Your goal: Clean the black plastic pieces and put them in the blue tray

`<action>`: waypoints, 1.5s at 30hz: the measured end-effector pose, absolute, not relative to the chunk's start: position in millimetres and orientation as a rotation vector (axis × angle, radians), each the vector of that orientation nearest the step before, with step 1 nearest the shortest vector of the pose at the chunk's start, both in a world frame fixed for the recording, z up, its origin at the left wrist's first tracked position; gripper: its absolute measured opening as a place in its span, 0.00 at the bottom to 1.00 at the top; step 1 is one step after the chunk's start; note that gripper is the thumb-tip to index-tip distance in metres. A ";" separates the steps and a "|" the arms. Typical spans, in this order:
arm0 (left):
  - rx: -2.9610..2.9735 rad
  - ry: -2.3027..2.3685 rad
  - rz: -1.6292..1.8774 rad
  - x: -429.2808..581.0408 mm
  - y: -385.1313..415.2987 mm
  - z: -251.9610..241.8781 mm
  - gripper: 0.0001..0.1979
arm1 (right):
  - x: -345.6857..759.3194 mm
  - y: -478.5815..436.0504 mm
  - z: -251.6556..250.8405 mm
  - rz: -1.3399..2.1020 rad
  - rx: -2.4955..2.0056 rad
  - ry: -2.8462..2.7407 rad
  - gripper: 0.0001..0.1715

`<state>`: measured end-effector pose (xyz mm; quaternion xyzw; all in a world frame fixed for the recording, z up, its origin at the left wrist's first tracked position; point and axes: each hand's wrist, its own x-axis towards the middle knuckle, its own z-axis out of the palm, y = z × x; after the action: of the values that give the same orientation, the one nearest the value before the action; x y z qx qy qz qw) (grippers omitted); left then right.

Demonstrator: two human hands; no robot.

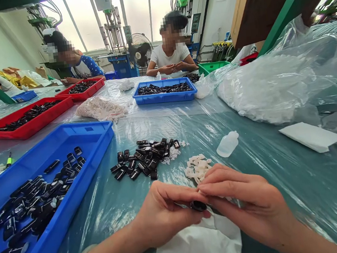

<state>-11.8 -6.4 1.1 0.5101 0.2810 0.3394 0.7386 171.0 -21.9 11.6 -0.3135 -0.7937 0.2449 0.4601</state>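
My left hand (pixel 169 211) is closed on a small glossy black plastic part (pixel 198 206), held between thumb and fingers with one rounded end showing. Against its far side my right hand (pixel 240 199) has its fingertips pinched together, meeting my left fingers. What the right fingertips hold is mostly hidden; only a speck of something pale shows there. Just beyond the hands lies a small heap of off-white rubbery pieces (pixel 196 168). A pile of similar black parts (pixel 147 155) sits farther off to the left, with tiny translucent white bits (pixel 171 154) beside it. Below my hands is a white cloth (pixel 200 244).
At left stands a blue tray (pixel 96 130) of black parts. A translucent squeeze bottle (pixel 227 144) lies right of the pile, near folded white paper (pixel 312 136). A big clear bag (pixel 282 81) fills the right. Co-workers sit across the table behind another blue tray (pixel 165 97).
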 end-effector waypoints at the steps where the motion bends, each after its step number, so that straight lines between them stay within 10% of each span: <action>1: 1.081 0.633 0.735 -11.7 -6.1 0.7 0.10 | 171.1 -22.8 12.4 0.638 -0.802 -1.904 0.22; 45: 1.278 0.744 0.583 -7.9 -6.6 2.8 0.06 | 154.2 -32.7 10.4 0.634 -1.164 -1.910 0.09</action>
<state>-7.9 -6.6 2.8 0.5740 0.3339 0.2616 0.7004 154.2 -32.7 10.4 -0.4596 -0.7541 0.2503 0.3969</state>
